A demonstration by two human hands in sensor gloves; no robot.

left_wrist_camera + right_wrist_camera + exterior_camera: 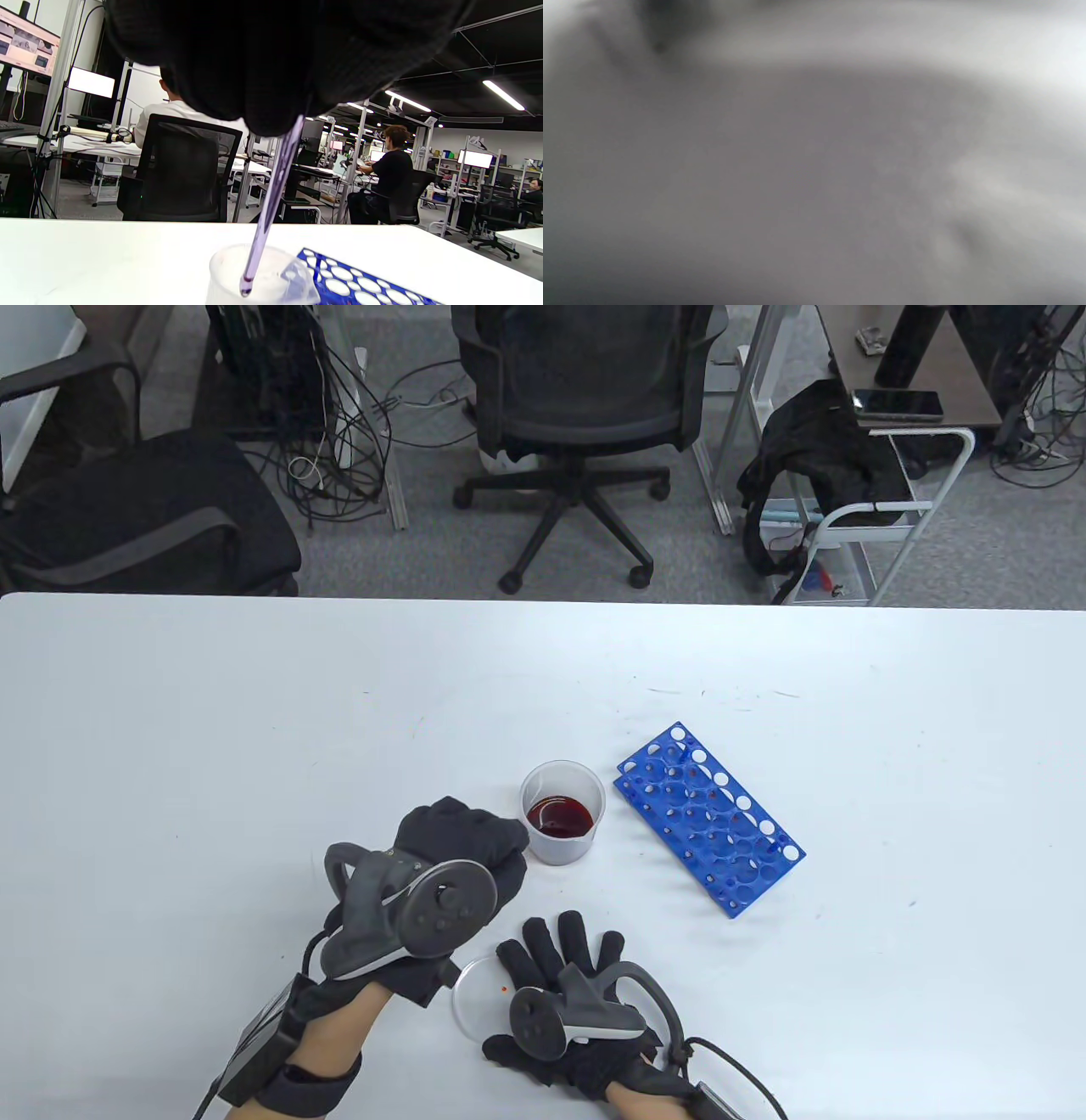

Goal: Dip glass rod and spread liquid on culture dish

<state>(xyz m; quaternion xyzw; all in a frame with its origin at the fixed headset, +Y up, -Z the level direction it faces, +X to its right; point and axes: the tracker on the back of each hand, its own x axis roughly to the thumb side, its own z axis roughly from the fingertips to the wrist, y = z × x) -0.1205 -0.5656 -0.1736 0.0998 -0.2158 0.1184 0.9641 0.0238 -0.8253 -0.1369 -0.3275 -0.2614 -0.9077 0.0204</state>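
Observation:
A clear plastic cup [562, 813] with dark red liquid stands mid-table. My left hand [462, 836] is closed just left of the cup. In the left wrist view it grips a glass rod [271, 207] that slants down, its stained tip at the rim of the cup [263, 279]. A clear culture dish [477, 988] with a small red spot lies near the front edge. My right hand [564, 963] lies flat with fingers spread, over the dish's right part. The right wrist view is a grey blur.
A blue test-tube rack [708, 817] lies flat to the right of the cup and shows in the left wrist view [360, 284]. Office chairs and a cart stand beyond the table's far edge.

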